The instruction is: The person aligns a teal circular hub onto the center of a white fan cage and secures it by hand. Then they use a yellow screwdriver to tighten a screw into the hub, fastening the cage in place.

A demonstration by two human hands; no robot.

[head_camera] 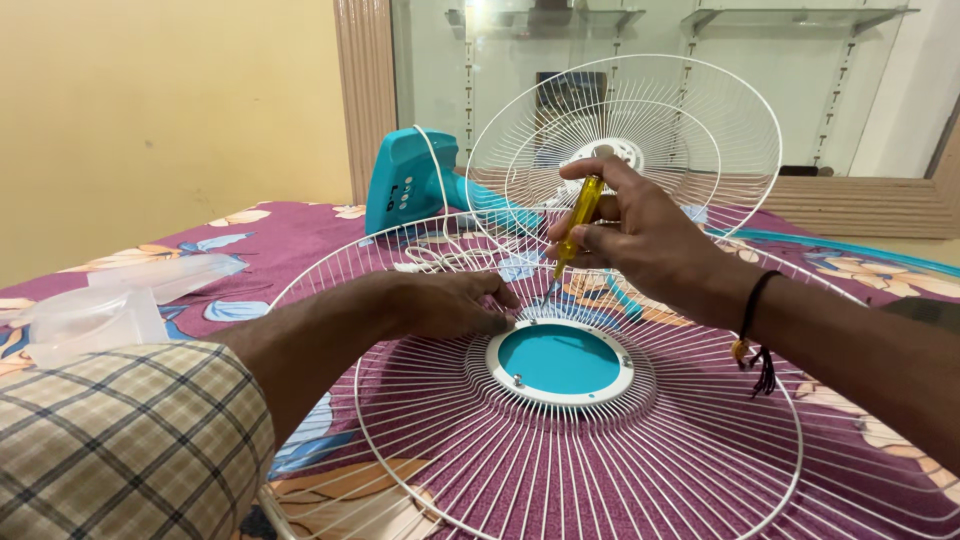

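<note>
two hands are busy over a big white wire fan guard [600, 440] that lies flat on a bed with a purple flowery sheet [290, 245].

the right hand [640, 235] is closed around a yellow screwdriver [580, 215]. the fingers wrap the handle and the thumb sits on top, so the tool stands almost straight up. its thin tip points down, just under the grip, and seems to reach the wires near the rim of the round blue and white middle plate [560, 362]. holding it upright like that lets the tip press straight down on a small screw. i cannot see the very tip well.

the left hand [450, 305] lies low and to the side of the tool, fingers curled down on the wires right next to the plate. it holds nothing tight; it looks like it just presses the guard so it does not slide or spin.

behind the right hand stands a second white wire guard [700, 130], tipped up on its edge. beside it, further back from the left hand, is the blue fan body [405, 185] with a white cord [440, 255] looped on the sheet. far off by the left arm lies some clear plastic wrap [100, 310].
</note>
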